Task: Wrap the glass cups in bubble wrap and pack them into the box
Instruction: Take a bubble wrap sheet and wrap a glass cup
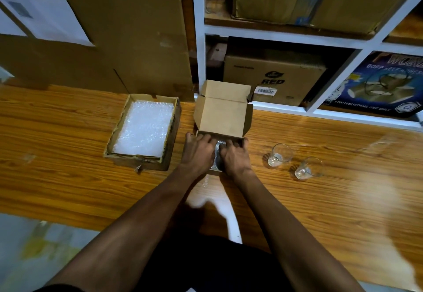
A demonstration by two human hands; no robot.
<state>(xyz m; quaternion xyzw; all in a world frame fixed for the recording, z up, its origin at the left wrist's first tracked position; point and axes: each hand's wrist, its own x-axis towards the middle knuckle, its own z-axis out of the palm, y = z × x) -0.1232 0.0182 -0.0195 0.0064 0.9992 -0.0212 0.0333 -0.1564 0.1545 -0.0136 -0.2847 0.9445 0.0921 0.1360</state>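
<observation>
Small cardboard box (223, 117) on the wooden table (68, 188), lid flap raised away from the person. Both hands are at its near opening. Left hand (198, 152): fingers spread slightly, tips at the box's near-left rim, resting on or inside the edge; whether they curl around anything I cannot tell. Right hand (235, 155): fingers bent at the knuckles, tips at the near-right rim; what they grip is hidden. Between the two hands shows a strip of shiny bubble-wrapped bundle (217, 154), lying in the box's mouth, touching both hands.

Right of the right fingers, well apart from them: two bare glass cups (279, 155), the second (309, 168) nearer the person, both unwrapped, lying tilted on the table.

Left of the left fingers, near: an open tray-like carton (170, 140) holding a stack of bubble wrap sheets (144, 129).

Beyond the fingertips, behind the box: white shelving (281, 37) with cartons, and a large flat cardboard sheet (128, 33) leaning upright.
</observation>
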